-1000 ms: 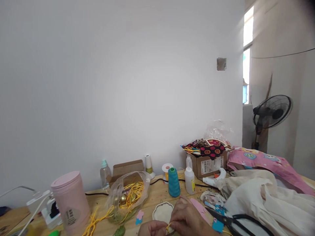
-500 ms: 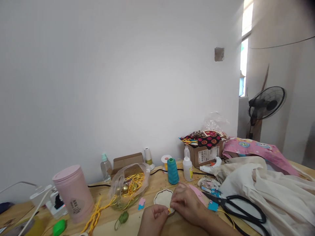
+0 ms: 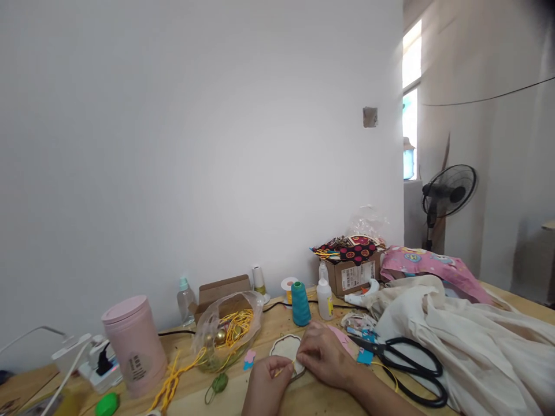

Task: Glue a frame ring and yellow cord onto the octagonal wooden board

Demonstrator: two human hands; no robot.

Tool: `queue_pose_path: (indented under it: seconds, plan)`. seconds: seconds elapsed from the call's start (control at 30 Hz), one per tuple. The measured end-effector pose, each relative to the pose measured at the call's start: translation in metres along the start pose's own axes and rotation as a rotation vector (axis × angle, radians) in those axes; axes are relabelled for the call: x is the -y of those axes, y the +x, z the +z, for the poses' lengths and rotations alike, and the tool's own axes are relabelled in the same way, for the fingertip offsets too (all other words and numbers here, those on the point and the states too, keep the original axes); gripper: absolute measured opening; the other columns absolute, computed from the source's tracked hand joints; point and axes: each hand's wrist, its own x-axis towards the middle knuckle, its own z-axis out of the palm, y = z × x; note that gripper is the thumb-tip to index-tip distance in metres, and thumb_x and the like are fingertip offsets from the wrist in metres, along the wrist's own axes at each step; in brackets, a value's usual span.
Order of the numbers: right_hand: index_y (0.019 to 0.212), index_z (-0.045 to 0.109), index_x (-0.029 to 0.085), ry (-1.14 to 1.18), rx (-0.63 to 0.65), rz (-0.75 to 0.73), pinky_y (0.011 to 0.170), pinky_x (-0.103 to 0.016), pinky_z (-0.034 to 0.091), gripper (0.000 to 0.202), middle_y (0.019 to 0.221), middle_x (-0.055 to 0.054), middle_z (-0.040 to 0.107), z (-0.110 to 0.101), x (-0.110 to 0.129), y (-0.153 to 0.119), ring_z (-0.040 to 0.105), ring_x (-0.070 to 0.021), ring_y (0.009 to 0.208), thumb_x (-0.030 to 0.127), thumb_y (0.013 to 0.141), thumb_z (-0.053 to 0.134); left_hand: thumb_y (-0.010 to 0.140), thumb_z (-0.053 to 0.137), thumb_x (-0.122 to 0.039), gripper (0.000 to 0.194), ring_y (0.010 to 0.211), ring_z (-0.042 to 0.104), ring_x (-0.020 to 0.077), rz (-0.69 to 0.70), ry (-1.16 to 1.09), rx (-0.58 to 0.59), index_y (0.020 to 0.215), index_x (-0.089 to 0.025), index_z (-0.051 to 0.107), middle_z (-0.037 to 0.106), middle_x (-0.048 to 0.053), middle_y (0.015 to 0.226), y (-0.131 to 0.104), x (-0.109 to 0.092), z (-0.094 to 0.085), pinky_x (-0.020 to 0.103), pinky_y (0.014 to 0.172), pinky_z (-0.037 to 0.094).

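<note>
At the near edge, the left hand [image 3: 269, 384] pinches a thin yellow cord [image 3: 294, 366] between thumb and forefinger, and the right hand [image 3: 324, 353], fingertips pressed together, pinches the same cord just to the right. The cord lies over the near part of a pale scalloped piece [image 3: 284, 345] with a dark outline, which rests on the wooden surface [image 3: 277, 325], partly hidden by both hands. To the left are a green yarn ball [image 3: 221, 382] and, slightly farther, a small pink-and-blue cutout [image 3: 248, 359]. To the right, black-handled scissors [image 3: 383, 349] lie beside a heap of white cloth [image 3: 442, 329]. Farther off, a clear bag [image 3: 207, 323] holds yellow strands and gold balls on the left; a teal thread cone [image 3: 300, 306] stands beside a white squeeze bottle [image 3: 324, 300]. Behind them, a packed cardboard box [image 3: 338, 279] sits near the wall [image 3: 217, 144].
</note>
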Motion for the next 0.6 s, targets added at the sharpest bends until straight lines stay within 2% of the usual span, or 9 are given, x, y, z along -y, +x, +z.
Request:
queue_pose_path:
  seconds: [0.17,0.23,0.6]
  plan:
    - [0.069,0.064,0.019,0.008,-0.001,-0.048,0.068,-0.026,0.032,0.008,0.067,-0.001,0.06,0.0,-0.0028,-0.003,0.048,-0.0143,0.074,0.022,0.067,0.056,0.062,0.051,-0.031,0.026,0.069,0.059,0.0225,0.066,0.131,0.014,0.064,-0.011,0.067,0.069,0.008,0.067,-0.0062,-0.007,-0.0036,0.029,0.065,0.043]
    - [0.075,0.064,0.019,0.015,-0.005,-0.061,0.07,-0.026,0.032,0.012,0.071,-0.001,0.06,0.001,-0.0037,-0.0035,0.048,-0.0149,0.076,0.026,0.066,0.058,0.062,0.052,-0.031,0.025,0.069,0.059,0.0223,0.066,0.141,0.014,0.064,-0.011,0.067,0.069,0.008,0.067,-0.007,-0.0092,-0.0025,0.029,0.066,0.043]
    - [0.072,0.064,0.02,0.012,0.117,-0.101,0.067,-0.026,0.032,0.017,0.065,-0.001,0.062,-0.0033,-0.0064,0.0005,0.05,-0.0124,0.066,0.027,0.077,0.049,0.065,0.049,-0.029,0.026,0.068,0.059,0.0209,0.032,0.133,0.024,0.069,-0.011,0.066,0.069,0.008,0.07,-0.0083,-0.0102,0.003,0.028,0.065,0.043]
